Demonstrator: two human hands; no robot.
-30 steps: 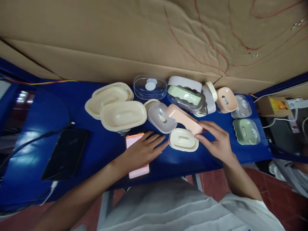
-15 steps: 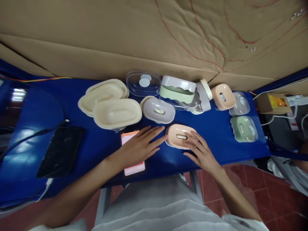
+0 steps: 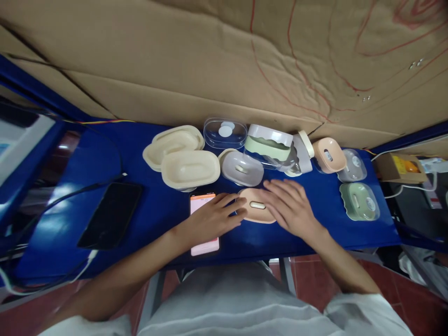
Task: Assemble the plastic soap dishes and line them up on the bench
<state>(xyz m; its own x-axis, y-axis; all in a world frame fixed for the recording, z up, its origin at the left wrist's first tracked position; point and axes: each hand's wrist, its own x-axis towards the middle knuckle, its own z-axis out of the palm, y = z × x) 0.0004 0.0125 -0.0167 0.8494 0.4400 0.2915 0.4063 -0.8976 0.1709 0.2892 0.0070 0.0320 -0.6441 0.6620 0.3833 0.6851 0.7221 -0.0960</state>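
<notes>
A peach oval soap dish (image 3: 257, 215) with a cream pill-shaped piece in its middle lies near the table's front edge. My left hand (image 3: 219, 215) reaches over a lit phone (image 3: 205, 247), its fingertips at the dish's left end. From the right, my right hand (image 3: 290, 203) lies over the dish's other end with its fingers stretched out. Both hands are open, and neither grips anything. Just behind the dish sits a lilac soap dish (image 3: 245, 175) with a similar cream piece.
Cream oval trays (image 3: 191, 173) are stacked at the left, near a dark phone (image 3: 110, 214) on a cable. A clear lid (image 3: 225, 140), green and lilac wavy-edged parts (image 3: 268, 147), another peach dish (image 3: 329, 154) and a green covered dish (image 3: 359, 200) stand towards the right. Cardboard (image 3: 175, 70) lines the back.
My right hand has shifted up across the dish's right end. My left fingers have bent slightly and now meet its left end. The camera view has turned a little.
</notes>
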